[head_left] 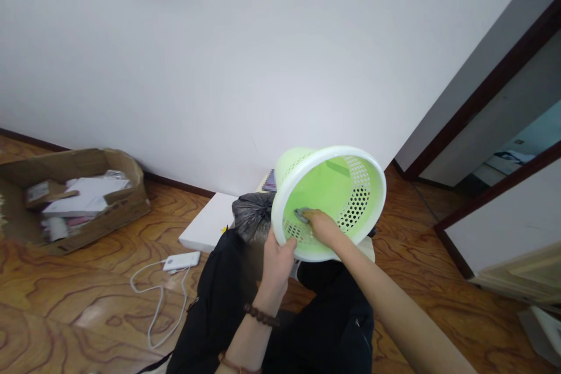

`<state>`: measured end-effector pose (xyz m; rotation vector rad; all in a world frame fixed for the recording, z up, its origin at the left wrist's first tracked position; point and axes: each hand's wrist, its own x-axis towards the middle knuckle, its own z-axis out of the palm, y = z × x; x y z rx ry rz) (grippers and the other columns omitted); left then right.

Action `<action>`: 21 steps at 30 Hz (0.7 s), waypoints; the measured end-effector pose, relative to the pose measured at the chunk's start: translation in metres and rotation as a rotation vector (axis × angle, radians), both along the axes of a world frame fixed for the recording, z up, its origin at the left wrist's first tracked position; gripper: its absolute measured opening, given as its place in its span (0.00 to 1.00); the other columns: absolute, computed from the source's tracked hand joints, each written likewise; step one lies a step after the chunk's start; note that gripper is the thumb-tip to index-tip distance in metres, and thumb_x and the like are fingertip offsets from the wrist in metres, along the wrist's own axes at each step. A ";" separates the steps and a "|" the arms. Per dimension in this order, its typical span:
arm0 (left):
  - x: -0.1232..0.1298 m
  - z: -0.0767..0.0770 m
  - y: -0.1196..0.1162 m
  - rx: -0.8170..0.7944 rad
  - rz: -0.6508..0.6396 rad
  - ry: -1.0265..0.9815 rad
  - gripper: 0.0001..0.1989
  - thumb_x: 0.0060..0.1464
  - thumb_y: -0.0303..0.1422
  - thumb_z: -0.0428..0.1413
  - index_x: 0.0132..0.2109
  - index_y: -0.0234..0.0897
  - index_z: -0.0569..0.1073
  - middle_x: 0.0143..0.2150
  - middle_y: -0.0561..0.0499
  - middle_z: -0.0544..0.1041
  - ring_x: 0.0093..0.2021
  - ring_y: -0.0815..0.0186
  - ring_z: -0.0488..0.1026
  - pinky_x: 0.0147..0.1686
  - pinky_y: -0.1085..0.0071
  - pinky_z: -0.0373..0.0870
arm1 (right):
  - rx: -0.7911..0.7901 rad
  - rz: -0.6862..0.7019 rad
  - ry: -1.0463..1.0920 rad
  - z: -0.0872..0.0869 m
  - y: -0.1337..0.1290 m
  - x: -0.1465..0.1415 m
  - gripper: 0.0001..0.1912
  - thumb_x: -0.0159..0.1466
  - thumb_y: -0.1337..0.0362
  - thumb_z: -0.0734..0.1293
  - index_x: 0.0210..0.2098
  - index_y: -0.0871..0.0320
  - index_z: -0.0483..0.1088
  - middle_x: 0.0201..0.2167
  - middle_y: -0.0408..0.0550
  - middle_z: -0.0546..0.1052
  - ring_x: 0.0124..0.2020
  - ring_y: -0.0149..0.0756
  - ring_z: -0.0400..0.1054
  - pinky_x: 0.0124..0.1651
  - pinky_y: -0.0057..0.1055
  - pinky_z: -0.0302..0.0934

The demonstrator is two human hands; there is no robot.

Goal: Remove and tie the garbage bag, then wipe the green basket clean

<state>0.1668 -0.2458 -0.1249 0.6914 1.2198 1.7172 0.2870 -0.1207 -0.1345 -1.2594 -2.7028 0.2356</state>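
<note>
A light green plastic basket [315, 187] with a white rim and rows of holes is tilted so its mouth faces me, above my knees. My left hand [278, 260] grips the rim at its lower left, thumb over the inner edge. Inside the basket is my right hand [322, 227], its fingers closed on a small grey cloth [301, 215] against the inner wall. A tied black plastic bag [254, 215] sits just left of the basket.
A cardboard box [144, 193] with papers and packages stands on the wooden floor at left. Near it lie a white flat box [205, 219] and a white power bank [181, 261] with a cable. A white wall [245, 70] rises ahead; a doorway is at right.
</note>
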 end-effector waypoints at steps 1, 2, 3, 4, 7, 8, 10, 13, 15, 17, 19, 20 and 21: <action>-0.001 0.000 0.000 0.007 -0.001 -0.002 0.24 0.41 0.23 0.54 0.49 0.34 0.67 0.42 0.46 0.75 0.40 0.63 0.72 0.40 0.67 0.69 | 0.024 -0.046 -0.080 0.005 0.003 0.009 0.19 0.61 0.75 0.54 0.45 0.64 0.71 0.44 0.57 0.74 0.49 0.41 0.64 0.52 0.35 0.54; -0.001 -0.001 0.001 0.009 -0.001 -0.013 0.25 0.41 0.23 0.54 0.50 0.34 0.67 0.43 0.46 0.75 0.41 0.63 0.72 0.40 0.67 0.69 | 0.051 -0.098 -0.139 0.009 0.006 0.016 0.18 0.60 0.76 0.54 0.42 0.65 0.72 0.43 0.59 0.74 0.49 0.43 0.63 0.52 0.37 0.54; -0.001 -0.001 0.001 0.006 0.001 -0.027 0.25 0.41 0.23 0.54 0.50 0.34 0.67 0.43 0.46 0.75 0.41 0.63 0.72 0.40 0.67 0.70 | 0.078 -0.146 -0.170 0.013 0.008 0.022 0.17 0.60 0.76 0.54 0.40 0.66 0.73 0.42 0.61 0.74 0.50 0.46 0.63 0.52 0.39 0.53; -0.001 -0.002 0.001 -0.002 0.006 -0.039 0.25 0.40 0.23 0.54 0.50 0.34 0.67 0.43 0.46 0.75 0.40 0.63 0.73 0.40 0.67 0.70 | 0.097 -0.184 -0.179 0.016 0.008 0.025 0.17 0.60 0.76 0.54 0.40 0.68 0.73 0.42 0.63 0.74 0.50 0.47 0.62 0.52 0.40 0.53; 0.003 -0.001 0.001 -0.011 0.015 -0.033 0.24 0.41 0.23 0.54 0.50 0.35 0.67 0.41 0.47 0.75 0.39 0.64 0.73 0.38 0.68 0.70 | 0.071 -0.178 -0.135 0.018 0.000 0.014 0.19 0.60 0.76 0.55 0.44 0.64 0.72 0.44 0.57 0.74 0.49 0.42 0.65 0.51 0.34 0.56; 0.005 -0.001 0.001 -0.013 0.016 -0.016 0.24 0.41 0.23 0.54 0.49 0.35 0.67 0.40 0.47 0.75 0.38 0.64 0.73 0.37 0.69 0.70 | 0.029 -0.139 -0.083 0.017 -0.006 0.006 0.20 0.60 0.75 0.55 0.46 0.61 0.71 0.45 0.53 0.75 0.47 0.39 0.66 0.50 0.31 0.57; 0.006 0.000 0.000 -0.016 0.023 0.011 0.24 0.41 0.23 0.54 0.50 0.35 0.67 0.39 0.48 0.76 0.36 0.65 0.72 0.35 0.71 0.70 | -0.057 -0.036 0.078 0.014 -0.017 -0.010 0.22 0.61 0.73 0.54 0.51 0.56 0.68 0.47 0.45 0.74 0.47 0.33 0.67 0.50 0.27 0.57; 0.004 -0.001 0.001 -0.026 0.049 -0.017 0.24 0.40 0.23 0.54 0.49 0.34 0.67 0.39 0.47 0.75 0.36 0.65 0.73 0.35 0.70 0.70 | -0.087 0.074 0.197 0.011 -0.025 -0.018 0.22 0.62 0.71 0.54 0.53 0.56 0.66 0.51 0.44 0.71 0.50 0.32 0.65 0.53 0.26 0.55; 0.001 -0.003 0.003 -0.036 0.064 -0.059 0.24 0.40 0.23 0.55 0.49 0.33 0.67 0.40 0.46 0.75 0.37 0.63 0.73 0.37 0.68 0.70 | -0.037 0.071 0.103 0.012 -0.021 -0.008 0.21 0.61 0.73 0.54 0.51 0.57 0.67 0.51 0.46 0.71 0.51 0.34 0.64 0.54 0.28 0.54; -0.002 -0.005 0.004 -0.036 0.077 -0.072 0.23 0.40 0.23 0.55 0.48 0.34 0.67 0.41 0.45 0.75 0.39 0.63 0.73 0.39 0.66 0.70 | 0.044 -0.008 -0.041 0.014 -0.012 0.006 0.20 0.61 0.74 0.54 0.47 0.59 0.70 0.47 0.51 0.73 0.51 0.37 0.64 0.55 0.32 0.53; -0.003 -0.007 0.004 -0.020 0.077 -0.049 0.24 0.41 0.23 0.54 0.49 0.35 0.67 0.43 0.46 0.75 0.40 0.63 0.73 0.40 0.66 0.70 | 0.108 -0.109 -0.150 0.014 -0.005 0.014 0.19 0.61 0.74 0.54 0.44 0.62 0.71 0.44 0.56 0.74 0.51 0.40 0.63 0.56 0.37 0.50; -0.003 -0.007 0.004 -0.010 0.070 -0.033 0.25 0.41 0.23 0.54 0.50 0.35 0.67 0.43 0.46 0.75 0.40 0.63 0.73 0.40 0.66 0.70 | 0.111 -0.135 -0.178 0.013 -0.003 0.015 0.18 0.62 0.73 0.53 0.44 0.63 0.71 0.44 0.57 0.74 0.52 0.41 0.62 0.57 0.38 0.49; -0.003 -0.007 0.004 -0.004 0.058 -0.019 0.25 0.41 0.23 0.54 0.50 0.35 0.67 0.43 0.46 0.75 0.40 0.63 0.73 0.40 0.67 0.70 | 0.086 -0.132 -0.186 0.011 -0.002 0.013 0.19 0.63 0.72 0.53 0.46 0.64 0.70 0.46 0.58 0.72 0.54 0.42 0.60 0.57 0.38 0.49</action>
